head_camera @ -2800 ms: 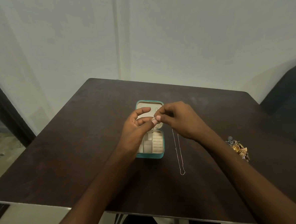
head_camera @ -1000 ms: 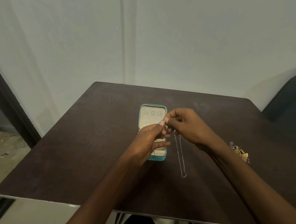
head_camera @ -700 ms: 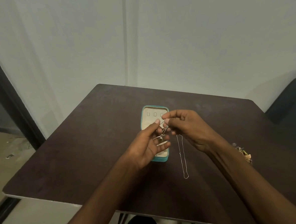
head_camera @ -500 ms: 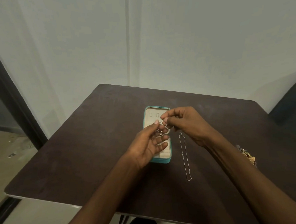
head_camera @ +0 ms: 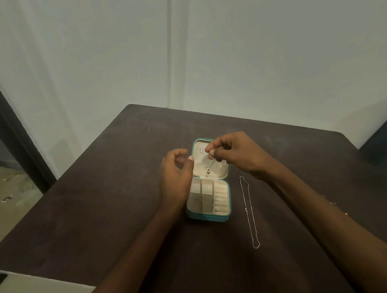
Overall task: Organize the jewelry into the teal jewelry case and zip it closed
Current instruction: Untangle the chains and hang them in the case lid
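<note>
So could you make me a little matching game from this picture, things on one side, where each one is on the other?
Things:
1. case
2. pendant necklace
3. plain chain
4. left hand

Places or states:
A. stretched out flat on the table, right of the case
B. lying open on the table
C. loosely curled, holding nothing
D. dangling from the right hand over the lid

Pairs: 1-B, 2-D, 3-A, 4-C
</note>
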`<state>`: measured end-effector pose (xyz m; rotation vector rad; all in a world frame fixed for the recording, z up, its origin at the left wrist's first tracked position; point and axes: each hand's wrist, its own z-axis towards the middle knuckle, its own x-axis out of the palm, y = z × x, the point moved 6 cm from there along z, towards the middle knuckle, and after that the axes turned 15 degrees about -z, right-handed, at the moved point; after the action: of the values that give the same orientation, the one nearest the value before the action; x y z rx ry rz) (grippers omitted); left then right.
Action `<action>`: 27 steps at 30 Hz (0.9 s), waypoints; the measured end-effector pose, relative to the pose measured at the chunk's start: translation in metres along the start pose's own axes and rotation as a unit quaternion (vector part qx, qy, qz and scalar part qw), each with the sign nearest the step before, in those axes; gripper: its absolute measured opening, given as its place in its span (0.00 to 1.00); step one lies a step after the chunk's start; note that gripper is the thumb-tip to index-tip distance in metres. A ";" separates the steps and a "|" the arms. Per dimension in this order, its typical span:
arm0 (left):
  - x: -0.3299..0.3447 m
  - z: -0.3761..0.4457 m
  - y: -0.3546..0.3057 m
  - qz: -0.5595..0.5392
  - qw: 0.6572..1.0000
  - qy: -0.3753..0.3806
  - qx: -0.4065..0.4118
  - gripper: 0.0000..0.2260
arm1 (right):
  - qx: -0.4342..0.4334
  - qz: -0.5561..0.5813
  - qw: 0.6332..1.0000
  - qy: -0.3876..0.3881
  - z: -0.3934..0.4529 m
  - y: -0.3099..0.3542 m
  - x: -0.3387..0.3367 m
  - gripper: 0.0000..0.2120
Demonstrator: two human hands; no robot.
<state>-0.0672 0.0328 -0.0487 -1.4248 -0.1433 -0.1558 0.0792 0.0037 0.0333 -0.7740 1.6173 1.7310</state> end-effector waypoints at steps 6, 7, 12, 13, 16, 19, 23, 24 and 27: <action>0.024 0.028 0.020 -0.080 0.986 0.101 -0.103 0.24 | 0.003 -0.023 1.000 -0.003 0.019 -0.014 0.010 0.06; 0.028 0.030 0.021 -0.091 0.984 0.112 -0.109 0.24 | 0.001 -0.028 1.000 -0.006 0.022 -0.015 0.010 0.06; 0.041 0.034 0.022 -0.119 0.973 0.175 -0.089 0.16 | -0.009 -0.075 0.997 -0.024 0.035 -0.019 0.015 0.06; 0.042 0.035 0.023 -0.117 0.974 0.180 -0.079 0.14 | -0.009 -0.083 0.996 -0.029 0.037 -0.020 0.016 0.06; 0.043 0.038 0.025 -0.121 0.972 0.188 -0.065 0.13 | -0.020 -0.116 0.992 -0.047 0.039 -0.020 0.021 0.07; 0.042 0.041 0.027 -0.122 0.972 0.190 -0.058 0.15 | -0.031 -0.146 0.986 -0.081 0.039 -0.019 0.024 0.06; 0.040 0.045 0.030 -0.109 0.977 0.181 -0.034 0.16 | -0.032 -0.158 0.979 -0.128 0.038 -0.018 0.025 0.07; 0.040 0.046 0.031 -0.106 0.978 0.178 -0.030 0.15 | -0.035 -0.161 0.977 -0.137 0.037 -0.018 0.025 0.07; 0.040 0.048 0.032 -0.096 0.981 0.167 -0.017 0.14 | -0.041 -0.178 0.970 -0.160 0.036 -0.016 0.026 0.08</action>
<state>-0.0225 0.0839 -0.0654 -1.3981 -0.0004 -0.5549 0.0754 0.0420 0.0054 -0.7292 1.1200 1.5731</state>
